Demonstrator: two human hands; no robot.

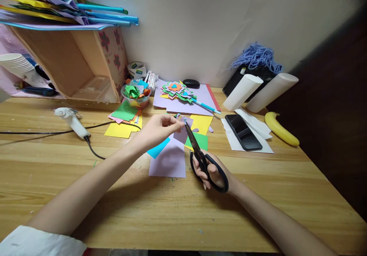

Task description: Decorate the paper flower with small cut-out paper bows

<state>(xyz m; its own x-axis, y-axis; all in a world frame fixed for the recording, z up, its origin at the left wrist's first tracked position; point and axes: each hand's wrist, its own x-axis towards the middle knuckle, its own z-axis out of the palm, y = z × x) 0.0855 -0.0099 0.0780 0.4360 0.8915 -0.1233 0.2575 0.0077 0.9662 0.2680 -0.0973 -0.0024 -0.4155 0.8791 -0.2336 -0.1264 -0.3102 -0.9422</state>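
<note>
My left hand (160, 129) pinches a small piece of lilac paper (183, 132) above the wooden table (143, 202). My right hand (210, 172) is closed through the black handles of the scissors (200, 154), whose blades point up and left into that lilac piece. Under the hands lie a larger lilac sheet (168, 162), a blue sheet (157, 149), a green sheet (199, 141) and a yellow sheet (201, 123).
A glue gun (73, 121) with its black cord lies at left. A bowl of paper scraps (135, 94), a layered paper flower (176, 90), a black phone (243, 132), a banana (281, 129), two white rolls (258, 89) and a cardboard box (77, 64) stand behind.
</note>
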